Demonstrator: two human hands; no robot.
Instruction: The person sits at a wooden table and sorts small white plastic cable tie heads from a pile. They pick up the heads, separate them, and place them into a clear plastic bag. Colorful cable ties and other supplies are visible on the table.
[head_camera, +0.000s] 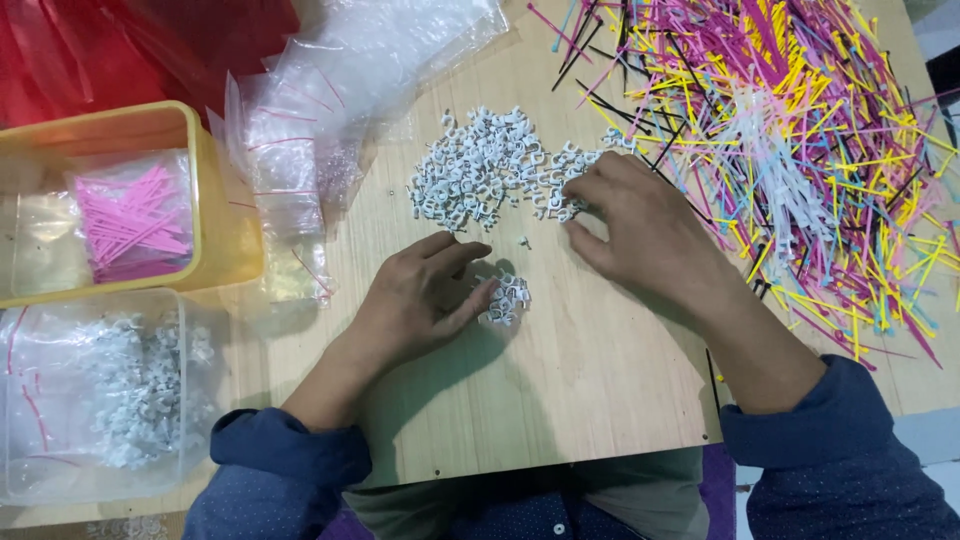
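On the light wooden desk (560, 400), the left hand (420, 300) lies palm down with fingers loosely curled, its fingertips touching a small cluster of white plastic cable clips (505, 298). The right hand (640, 225) rests flat, fingers spread narrow, on the edge of the large heap of white plastic cable clips (480, 165). Neither hand grips anything. A spread of multicoloured plastic cable ties (800, 130) lies to the right. Clear zip bags (300, 140), a yellow plastic tub (215, 190) and a clear plastic tub (190, 460) sit at left.

Head camera looks steeply down, close over the wooden table (560, 400).
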